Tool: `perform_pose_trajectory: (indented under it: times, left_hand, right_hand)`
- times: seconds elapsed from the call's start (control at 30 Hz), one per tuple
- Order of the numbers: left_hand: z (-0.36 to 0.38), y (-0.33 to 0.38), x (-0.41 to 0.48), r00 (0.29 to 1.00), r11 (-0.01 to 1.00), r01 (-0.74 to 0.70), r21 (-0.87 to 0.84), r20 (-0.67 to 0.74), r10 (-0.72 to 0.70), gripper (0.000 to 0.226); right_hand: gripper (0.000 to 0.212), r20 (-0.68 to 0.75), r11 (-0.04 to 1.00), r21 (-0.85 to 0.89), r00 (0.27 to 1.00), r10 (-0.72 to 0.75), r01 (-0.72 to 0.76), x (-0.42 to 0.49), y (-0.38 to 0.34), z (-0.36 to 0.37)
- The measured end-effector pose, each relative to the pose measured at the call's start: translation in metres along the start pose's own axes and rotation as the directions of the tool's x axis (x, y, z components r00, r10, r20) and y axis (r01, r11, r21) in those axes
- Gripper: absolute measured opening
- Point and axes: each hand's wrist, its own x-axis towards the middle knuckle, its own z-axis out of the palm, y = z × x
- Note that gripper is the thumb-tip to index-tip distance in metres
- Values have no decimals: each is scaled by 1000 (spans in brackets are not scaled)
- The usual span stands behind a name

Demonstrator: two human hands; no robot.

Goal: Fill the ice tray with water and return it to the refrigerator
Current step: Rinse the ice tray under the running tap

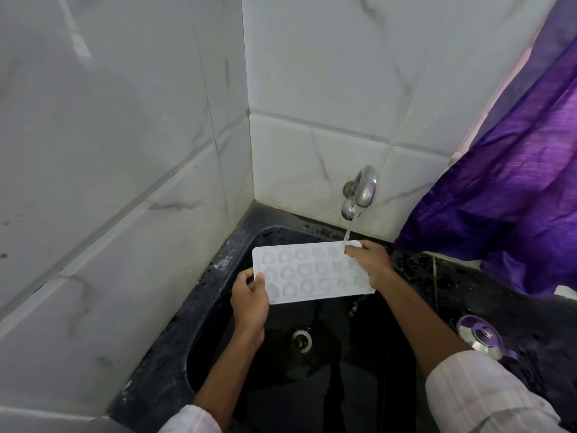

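**Ice tray held under the running tap**

A white rectangular plastic ice tray (307, 271) with rows of heart- and star-shaped moulds is held level over a black sink (218, 307) set in the corner of two white marble-patterned tiled walls (125, 135). The left hand (249, 300) grips the tray's near-left corner, thumb on top and fingers curled beneath the edge. The right hand (370, 265) holds the tray's right end, fingers curled over the top near the far-right corner.

A chrome wall-mounted tap (362, 190) sits above that far-right corner, and a thin stream of water (349, 231) falls from it onto the tray just beside the right fingertips. The moulds at the right end look wet; how full they are cannot be told.

A round metal drain (302, 339) lies at the sink's bottom, below the tray. A purple curtain (505, 182) hangs at the right, and a steel lid with a knob (480, 337) rests on the dark counter (437, 276) beside the right forearm. Both sleeves are pale and striped.
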Motion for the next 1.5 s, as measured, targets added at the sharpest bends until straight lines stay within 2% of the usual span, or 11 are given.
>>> perform_pose_trajectory:
  times: [0.2,0.4,0.5,0.73,0.83,0.93,1.13,1.27,1.37,1.5]
  left_hand:
    - [1,-1,-1,1000,1000,9,-7,16,-9,22]
    - [0,-2,0,1000,1000,15,-9,-12,-15,19]
    - [-1,-3,0,1000,1000,22,-12,-5,-22,20]
    - [-1,-2,-3,1000,1000,14,-22,-3,-14,21]
    - [-2,-3,-2,1000,1000,12,-22,-15,-12,22]
    - [-4,-2,-1,1000,1000,8,-17,-16,-8,21]
    - [-3,-2,-2,1000,1000,0,-16,-11,0,21]
    - [-8,-1,1,999,1000,2,-18,-54,-3,18]
    - [-10,1,6,996,1000,6,-27,-85,-8,15]
    - [-11,1,9,995,998,30,-55,-94,-35,10]
  right_hand:
    - [6,-63,997,-68,997,-36,32,-2,-1,5]
    - [14,-10,998,-61,999,-34,34,-3,-3,6]
    - [13,8,999,-44,1000,-11,12,-3,-5,7]
    - [9,-48,996,-84,998,-42,37,-3,-1,10]
    - [10,-16,994,-85,998,-63,62,-2,-3,10]
    - [9,12,998,-62,1000,-25,26,-1,-7,10]
    - [9,-60,996,-73,997,-50,45,-2,-8,11]
    - [6,103,1000,-11,994,-28,29,-3,-7,8]
    - [18,286,994,107,958,-21,-10,-4,-4,3]
    - [36,446,990,139,894,-29,-37,-5,2,-4]
